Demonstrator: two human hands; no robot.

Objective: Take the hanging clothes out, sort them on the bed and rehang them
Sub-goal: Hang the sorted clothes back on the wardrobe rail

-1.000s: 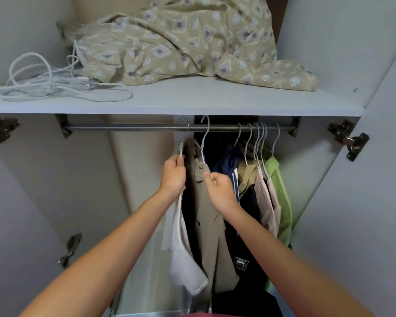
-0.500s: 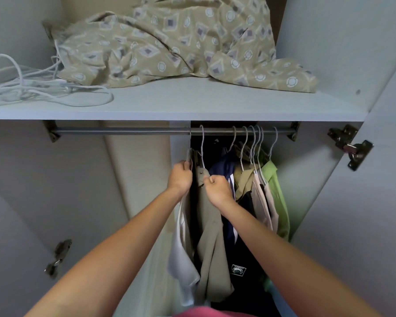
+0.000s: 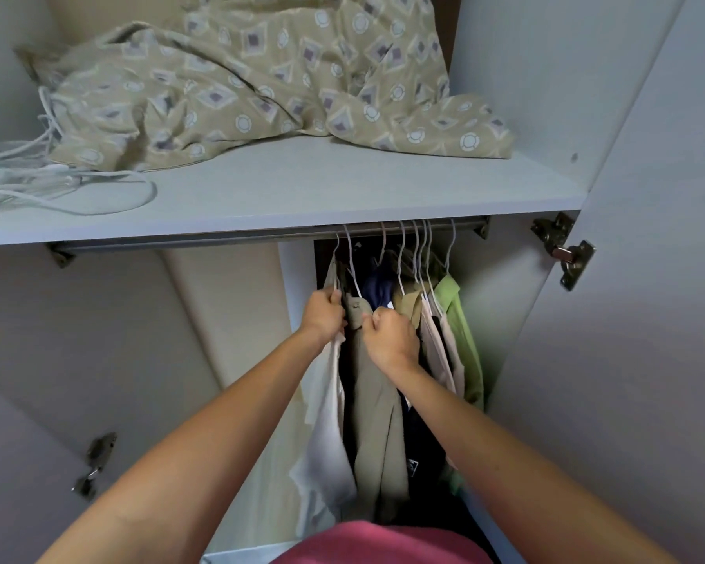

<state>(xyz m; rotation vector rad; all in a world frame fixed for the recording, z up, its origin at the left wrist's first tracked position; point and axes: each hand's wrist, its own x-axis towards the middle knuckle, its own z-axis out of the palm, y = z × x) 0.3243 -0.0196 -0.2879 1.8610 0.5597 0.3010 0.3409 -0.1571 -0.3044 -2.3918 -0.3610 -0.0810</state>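
Observation:
Several garments hang on white wire hangers (image 3: 418, 254) from a metal rail (image 3: 228, 239) under the wardrobe shelf. At the left end of the row my left hand (image 3: 323, 313) grips the shoulder of a white garment (image 3: 327, 433) on its hanger. Beside it my right hand (image 3: 389, 333) pinches the collar of a khaki shirt (image 3: 377, 413). Further right hang a navy top (image 3: 377, 284), pale pink shirts (image 3: 440, 352) and a green shirt (image 3: 462, 331). A dark garment (image 3: 420, 449) sits behind the khaki one, mostly hidden.
The grey shelf (image 3: 302, 189) above carries a crumpled patterned beige sheet (image 3: 261, 79) and a coil of white cord (image 3: 37, 185). An open wardrobe door with a hinge (image 3: 566, 248) stands at the right. The rail's left half is bare.
My view has dropped and closed in, so the shelf edge now hides most of the rail. Both hands keep their hold on the two leftmost garments, drawn a little closer together.

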